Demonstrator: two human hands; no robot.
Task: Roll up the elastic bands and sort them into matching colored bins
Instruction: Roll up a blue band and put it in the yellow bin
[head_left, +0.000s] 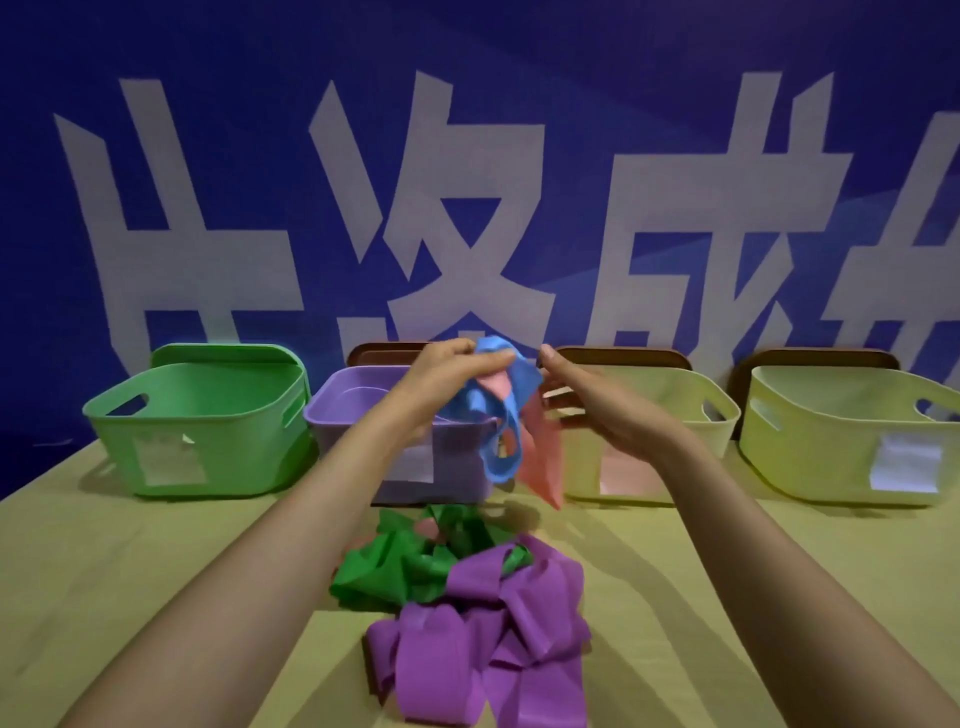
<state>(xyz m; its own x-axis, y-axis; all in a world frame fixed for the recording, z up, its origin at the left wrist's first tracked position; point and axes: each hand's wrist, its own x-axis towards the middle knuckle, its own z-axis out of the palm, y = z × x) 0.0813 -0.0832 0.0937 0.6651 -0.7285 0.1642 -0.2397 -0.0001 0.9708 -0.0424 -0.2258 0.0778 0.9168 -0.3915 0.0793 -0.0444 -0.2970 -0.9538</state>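
A blue backdrop (571, 78) with huge white characters fills the room behind a yellowish-tan counter (130, 571). Along the counter's far edge four bins stand in a row: a green bin (208, 415), a purple bin (353, 410), then two pale yellow bins (670, 400) (841, 415), each with a paper patch on its front. In the middle of the counter a purple band (493, 649) lies crumpled, touching a green band (395, 566) behind it. Raised above these, the left hand (452, 374) pinches a blue band (498, 410) tangled with a pink band (540, 457), both dangling. The right hand (597, 410), apart from the left, has its fingers loosely spread just beside the pink band; contact cannot be told
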